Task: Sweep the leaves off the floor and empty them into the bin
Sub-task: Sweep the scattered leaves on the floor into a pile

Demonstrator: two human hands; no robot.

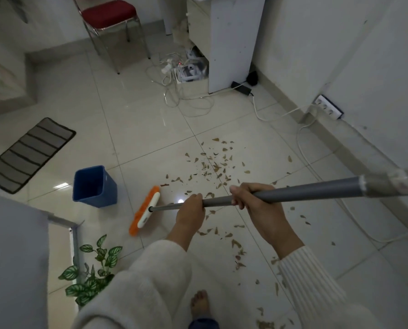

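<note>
Two hands: left hand and right hand are both gripping the broom handle, mid-frame.
Leaves: lying scattered centre-right.
Bin: standing left.
Technique: keeping the broom head low, drawing leaves together.

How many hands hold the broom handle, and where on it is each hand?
2. The left hand grips the broom handle lower down, nearer the orange broom head. The right hand grips it just above, closer to the person. Nothing hides either hand.
</note>
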